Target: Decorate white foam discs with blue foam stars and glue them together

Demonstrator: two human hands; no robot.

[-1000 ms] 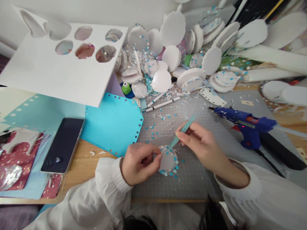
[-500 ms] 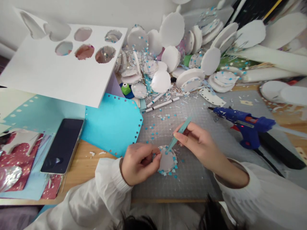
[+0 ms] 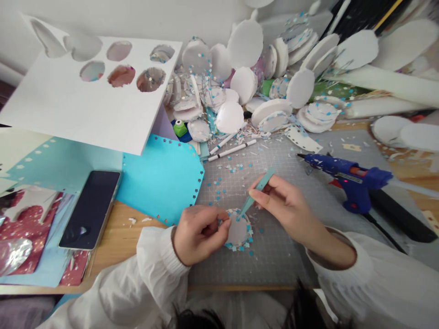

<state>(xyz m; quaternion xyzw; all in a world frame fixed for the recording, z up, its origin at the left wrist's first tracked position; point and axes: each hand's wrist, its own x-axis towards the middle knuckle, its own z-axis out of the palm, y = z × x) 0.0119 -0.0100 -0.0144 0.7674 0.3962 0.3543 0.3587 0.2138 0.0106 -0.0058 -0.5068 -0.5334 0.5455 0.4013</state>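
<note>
A round white disc (image 3: 237, 233) lies on the grey cutting mat, edged with small blue and white paper stars. At its left edge my left hand (image 3: 202, 233) is closed, thumb and forefinger pinching its rim; they hide that side. My right hand (image 3: 283, 205) grips a pair of teal tweezers (image 3: 260, 187) between thumb and fingers. The tweezer tips point down at the upper part of the disc, touching or just above a blue star there. Loose blue stars (image 3: 215, 192) are scattered on the mat around the disc.
A blue glue gun (image 3: 346, 173) with a lit red light lies right. Piled white discs (image 3: 245, 43) stand behind. To the left are bright blue punched paper (image 3: 161, 178), a phone (image 3: 89, 210) and a white board with cut-out holes (image 3: 68, 109). White sticks (image 3: 232, 150) lie behind the stars.
The disc has shifted very slightly to the left. Both hands and the tweezers stay almost where they were.
</note>
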